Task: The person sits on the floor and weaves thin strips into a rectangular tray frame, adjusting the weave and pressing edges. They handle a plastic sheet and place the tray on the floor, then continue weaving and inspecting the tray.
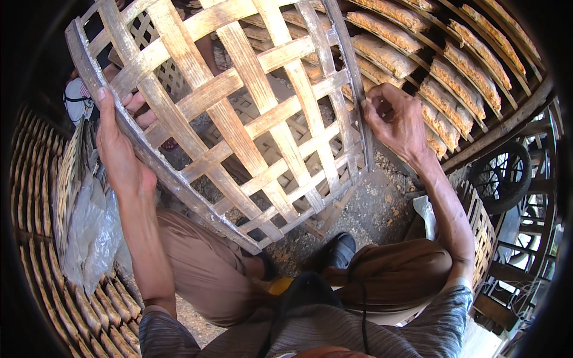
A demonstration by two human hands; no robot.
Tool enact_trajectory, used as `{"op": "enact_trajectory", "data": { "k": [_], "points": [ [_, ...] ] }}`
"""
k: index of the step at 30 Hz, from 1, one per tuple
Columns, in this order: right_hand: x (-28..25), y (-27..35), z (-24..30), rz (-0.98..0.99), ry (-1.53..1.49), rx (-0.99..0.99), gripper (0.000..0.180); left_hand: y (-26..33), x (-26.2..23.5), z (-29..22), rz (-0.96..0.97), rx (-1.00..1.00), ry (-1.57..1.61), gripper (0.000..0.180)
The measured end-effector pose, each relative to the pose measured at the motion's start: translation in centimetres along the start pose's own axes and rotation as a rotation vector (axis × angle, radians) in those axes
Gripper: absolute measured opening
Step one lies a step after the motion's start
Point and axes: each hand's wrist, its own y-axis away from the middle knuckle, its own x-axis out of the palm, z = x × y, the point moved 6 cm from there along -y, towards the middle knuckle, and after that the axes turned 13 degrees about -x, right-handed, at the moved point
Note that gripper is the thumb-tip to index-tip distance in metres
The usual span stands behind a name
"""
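A woven bamboo tray (230, 106) with a dark wooden frame is held up tilted in front of me, its wide slats crossing with open gaps. My left hand (122, 134) grips the frame's left side, thumb on the near face and fingers showing through the lattice behind. At the opposite edge, my right hand (397, 116) has its thumb and forefinger curled together against the frame. Whether something small sits in that pinch cannot be made out. No food lies on the near face of the tray.
Stacked racks with layers of orange-brown crumbly slabs (456, 77) rise at the upper right. More layered racks (54, 298) stand at the left, beside a clear plastic bag (92, 224). A wheel with a black tyre (504, 176) is at the right. Crumbs litter the floor (382, 206).
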Motion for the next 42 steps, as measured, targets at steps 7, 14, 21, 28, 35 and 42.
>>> {"op": "enact_trajectory", "data": {
  "k": [7,14,21,28,35,42],
  "points": [
    [2.2,-0.3,2.2,0.105,0.428,-0.24,0.029,-0.2,-0.4,0.1,-0.031,-0.005,0.051,0.058],
    [3.0,0.4,2.1,0.106,0.364,-0.23,0.018,-0.4,-0.2,0.3,-0.037,-0.009,0.011,0.066],
    [2.7,0.2,1.4,0.146,0.173,-0.171,0.016,0.1,-0.1,0.3,-0.001,-0.051,0.031,0.048],
    [2.7,0.5,1.0,0.123,0.138,-0.207,0.016,0.2,0.0,0.2,0.003,-0.049,0.031,0.049],
    [2.5,0.7,0.4,0.081,0.017,-0.135,0.021,-0.9,-1.2,0.4,-0.022,-0.035,0.047,0.048],
    [3.2,1.3,0.8,0.191,0.309,-0.275,0.032,-0.4,-0.7,0.2,0.005,-0.032,0.09,0.047]
  ]
}}
